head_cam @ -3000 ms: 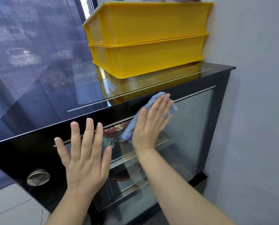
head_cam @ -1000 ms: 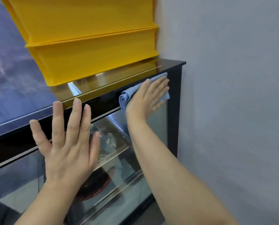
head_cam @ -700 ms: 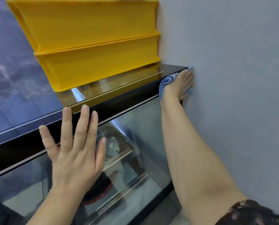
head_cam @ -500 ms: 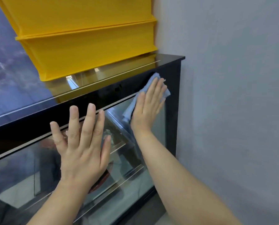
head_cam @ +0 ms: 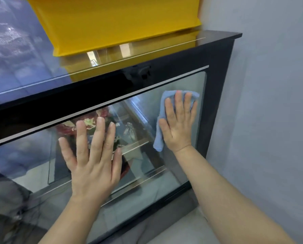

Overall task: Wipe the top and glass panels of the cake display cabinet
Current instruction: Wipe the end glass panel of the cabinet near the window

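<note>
The right hand [head_cam: 179,124] is pressing a blue cloth [head_cam: 159,140] flat against the glass panel [head_cam: 147,191] of the cake display cabinet [head_cam: 219,76], at the right middle of the frame. Its fingers are straight and are gripping nothing. The left hand [head_cam: 92,155] is lying open and bare on the same glass, at lower centre.

I am thinking this bare palm is probably leaving prints, and the loose cloth end under the right palm may be slipping out. The yellow crate [head_cam: 120,23] is covering much of the cabinet top [head_cam: 32,81], so that part may be getting missed. The upper edge of the frame is cutting off the crate, and reflections are blurring the things inside.
</note>
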Demonstrator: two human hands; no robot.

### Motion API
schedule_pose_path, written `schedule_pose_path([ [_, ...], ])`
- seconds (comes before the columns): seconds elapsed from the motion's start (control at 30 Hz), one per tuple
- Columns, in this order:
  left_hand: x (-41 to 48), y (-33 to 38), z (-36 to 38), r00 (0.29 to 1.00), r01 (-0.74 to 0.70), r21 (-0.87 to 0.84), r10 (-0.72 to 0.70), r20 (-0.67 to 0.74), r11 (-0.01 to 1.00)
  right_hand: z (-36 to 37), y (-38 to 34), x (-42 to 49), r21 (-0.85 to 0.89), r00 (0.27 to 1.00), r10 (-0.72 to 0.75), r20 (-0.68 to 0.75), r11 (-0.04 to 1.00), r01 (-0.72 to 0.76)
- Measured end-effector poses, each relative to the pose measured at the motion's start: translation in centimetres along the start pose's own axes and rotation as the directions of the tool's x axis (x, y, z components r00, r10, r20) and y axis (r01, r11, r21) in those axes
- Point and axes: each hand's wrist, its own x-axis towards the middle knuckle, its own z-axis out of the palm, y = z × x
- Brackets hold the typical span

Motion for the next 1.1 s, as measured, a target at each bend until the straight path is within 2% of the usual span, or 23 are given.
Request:
schedule_pose_path([
  [0.07,-0.2,-0.7,-0.3,0.999,0.03,-0.005,-0.03,-0.013,1.0,-0.7,0.8,2.0,0.011,0.949,0.305,-0.08,0.952,-0.305],
  [0.1,-0.5,-1.1,-0.5,0.999,0.051,-0.01,-0.051,-0.015,0.999,-1.1,-0.1,3.2,0.075,0.871,0.478,-0.113,0.878,-0.472],
  [0.13,-0.8,-1.6,-0.7,0.997,0.07,-0.014,-0.07,-0.013,0.997,-1.3,-2.0,4.3,0.15,0.807,0.578,-0.12,0.815,-0.56],
  [0.17,-1.2,-2.1,-0.9,0.996,0.087,-0.014,-0.087,-0.009,0.996,-1.4,-4.6,4.9,0.197,0.812,0.572,-0.119,0.815,-0.545],
  [0.2,-1.5,-2.7,-1.2,0.995,0.1,-0.011,-0.1,-0.006,0.995,-1.4,-7.3,4.7,0.182,0.875,0.472,-0.112,0.875,-0.449],
  [0.27,-2.2,-3.9,-1.6,0.994,0.113,-0.002,-0.113,0.0,0.994,-0.7,-10.6,2.4,0.048,0.997,0.067,-0.044,0.997,-0.065],
  [0.33,-3.1,-5.4,-2.3,0.993,0.114,-0.007,-0.114,0.015,0.993,0.0,-9.3,0.5,-0.044,0.964,-0.266,-0.003,0.963,0.266],
  [0.37,-3.6,-6.4,-2.8,0.993,0.12,-0.003,-0.119,0.018,0.993,0.2,-8.3,0.4,-0.066,0.952,-0.304,-0.012,0.951,0.303],
  [0.4,-4.1,-7.6,-3.4,0.991,0.134,0.008,-0.135,0.017,0.991,0.3,-8.0,0.7,-0.054,0.971,-0.236,-0.038,0.971,0.234],
  [0.43,-4.7,-8.8,-3.9,0.988,0.154,0.02,-0.155,0.018,0.988,0.0,-8.8,1.4,-0.009,0.995,-0.063,-0.075,0.998,0.063],
  [0.5,-6.0,-11.3,-4.9,0.982,0.188,0.035,-0.188,0.016,0.982,-0.3,-13.5,2.9,0.121,0.943,0.312,-0.119,0.947,-0.298],
  [0.53,-6.5,-12.4,-5.4,0.98,0.195,0.042,-0.196,0.018,0.98,-0.3,-16.9,3.0,0.155,0.926,0.36,-0.115,0.927,-0.342],
  [0.57,-7.1,-13.4,-5.8,0.98,0.197,0.051,-0.198,0.023,0.979,-0.1,-20.0,2.4,0.13,0.957,0.272,-0.103,0.957,-0.258],
  [0.6,-7.6,-14.3,-6.2,0.98,0.196,0.06,-0.198,0.029,0.979,0.4,-22.4,1.2,0.061,0.995,0.077,-0.07,0.996,-0.072],
  [0.63,-8.1,-15.2,-6.6,0.979,0.199,0.068,-0.202,0.034,0.978,0.9,-23.6,-0.3,0.008,0.989,-0.148,-0.015,0.989,0.148],
  [0.67,-8.7,-16.0,-7.0,0.976,0.213,0.075,-0.216,0.04,0.974,1.5,-23.3,-1.5,-0.024,0.945,-0.326,0.027,0.945,0.327],
  [0.7,-9.2,-17.0,-7.4,0.971,0.232,0.084,-0.237,0.044,0.969,1.9,-22.5,-2.3,-0.046,0.905,-0.424,0.043,0.904,0.426],
  [0.77,-9.9,-18.8,-8.3,0.963,0.262,0.1,-0.267,0.045,0.96,2.1,-21.9,-2.4,-0.074,0.91,-0.415,0.016,0.907,0.415],
  [0.83,-10.5,-20.2,-8.9,0.963,0.258,0.085,-0.263,0.056,0.963,1.6,-24.4,-1.1,-0.05,0.983,-0.173,-0.066,0.984,0.17],
  [0.9,-10.9,-21.0,-9.1,0.965,0.249,0.061,-0.253,0.064,0.967,1.4,-29.1,-0.3,0.017,0.994,0.0,-0.111,1.0,0.002],
  [0.97,-11.2,-21.3,-9.0,0.967,0.24,0.045,-0.243,0.082,0.97,2.1,-31.9,-1.8,0.012,0.981,-0.179,-0.068,0.983,0.181],
  [1.03,-11.5,-21.1,-8.8,0.962,0.252,0.029,-0.254,0.098,0.967,3.6,-30.4,-4.8,-0.011,0.896,-0.445,-0.001,0.896,0.445],
  [1.1,-11.6,-20.5,-8.7,0.952,0.286,0.002,-0.285,0.111,0.958,4.3,-26.8,-6.9,-0.072,0.817,-0.575,0.03,0.814,0.576],
])
